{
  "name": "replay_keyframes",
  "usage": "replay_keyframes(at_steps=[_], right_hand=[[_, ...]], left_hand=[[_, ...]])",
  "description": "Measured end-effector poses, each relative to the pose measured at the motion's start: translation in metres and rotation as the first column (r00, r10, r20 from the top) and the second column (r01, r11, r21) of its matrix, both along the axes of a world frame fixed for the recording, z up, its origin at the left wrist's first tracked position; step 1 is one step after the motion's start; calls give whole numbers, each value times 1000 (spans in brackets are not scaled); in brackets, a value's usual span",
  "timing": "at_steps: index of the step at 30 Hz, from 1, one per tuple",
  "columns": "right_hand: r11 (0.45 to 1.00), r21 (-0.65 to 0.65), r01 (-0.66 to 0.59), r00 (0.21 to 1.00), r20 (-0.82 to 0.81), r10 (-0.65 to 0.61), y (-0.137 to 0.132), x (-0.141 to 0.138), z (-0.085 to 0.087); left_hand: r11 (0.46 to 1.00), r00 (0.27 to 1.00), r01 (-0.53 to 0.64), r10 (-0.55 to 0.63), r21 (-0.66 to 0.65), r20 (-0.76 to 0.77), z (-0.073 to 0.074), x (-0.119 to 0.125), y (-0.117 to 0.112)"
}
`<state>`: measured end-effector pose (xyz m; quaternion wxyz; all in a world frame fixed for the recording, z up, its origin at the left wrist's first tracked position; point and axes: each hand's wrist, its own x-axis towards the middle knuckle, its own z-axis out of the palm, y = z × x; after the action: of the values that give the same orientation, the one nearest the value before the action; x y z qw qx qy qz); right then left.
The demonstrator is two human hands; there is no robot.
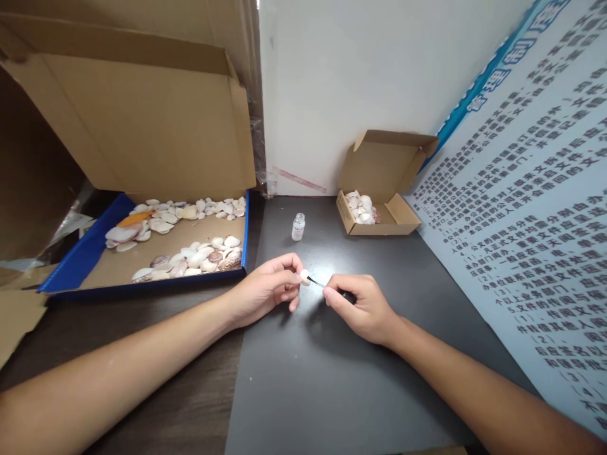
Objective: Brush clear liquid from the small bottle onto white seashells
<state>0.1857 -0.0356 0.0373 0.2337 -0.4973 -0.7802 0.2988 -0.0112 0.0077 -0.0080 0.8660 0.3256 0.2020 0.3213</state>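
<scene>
Between the thumb and fingers of my left hand (277,283) is a small pale seashell (305,276). My right hand (363,306) grips a small brush (317,282) with a dark tip and a black cap-like handle, mostly hidden by the fingers. The brush tip meets the shell, or lies right in front of it. Just beyond my hands a small clear glass bottle (298,227) stands upright without a cap, its label too small to read.
At the left, an open blue-edged cardboard box (137,253) holds many shells (199,258) in groups. A smaller open cardboard box (384,229) with white shells (363,208) stands at the back right. A printed board (531,208) leans along the right side of the dark table (303,398).
</scene>
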Motion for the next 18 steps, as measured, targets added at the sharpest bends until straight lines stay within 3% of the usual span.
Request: replay_keyframes(at_steps=[8,12,15,18], right_hand=[[996,74,45,998,-35,-43,-2,0,3],[1000,15,-1,1000,-13,1,0,-1,1],[999,-43,10,998,62,-8,1,-1,-1],[992,-59,108,980,175,-96,1,-1,-2]], left_hand=[[1000,1000,1,-1,8,-4,-1,0,0],[1000,1000,-3,3,-2,-4,0,1,0],[1000,1000,1,-1,-2,-3,1,1,0],[1000,1000,-4,4,-4,-6,1,1,0]])
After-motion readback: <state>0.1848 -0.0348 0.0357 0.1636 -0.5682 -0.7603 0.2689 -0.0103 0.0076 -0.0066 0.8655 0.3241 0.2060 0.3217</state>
